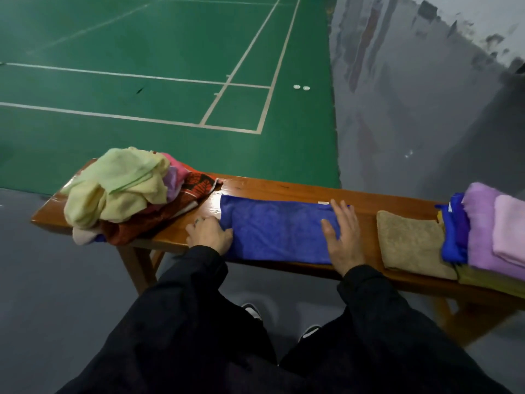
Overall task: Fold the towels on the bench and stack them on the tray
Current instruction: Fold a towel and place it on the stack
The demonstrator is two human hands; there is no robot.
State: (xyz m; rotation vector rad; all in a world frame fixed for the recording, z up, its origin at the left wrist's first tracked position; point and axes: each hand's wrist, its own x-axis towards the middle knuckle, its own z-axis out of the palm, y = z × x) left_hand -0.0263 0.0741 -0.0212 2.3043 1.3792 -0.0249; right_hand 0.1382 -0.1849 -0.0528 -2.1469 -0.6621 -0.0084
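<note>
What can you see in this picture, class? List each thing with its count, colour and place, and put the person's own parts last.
bench: one, brown wood, across the middle
blue towel: one, blue, folded into a strip, bench centre
heap: one pile of unfolded towels, pale yellow, pink, red patterned, bench's left end
tan towel: one, tan, folded, right of the blue towel
stack: one pile of folded towels, blue, purple, pink, bench's right end; what is under it is hidden
caps: two small white discs, on the green court
shoes: two, dark with white, on the grey floor
left hand: fingers curled on the blue towel's left end
right hand: flat on the blue towel's right end
</note>
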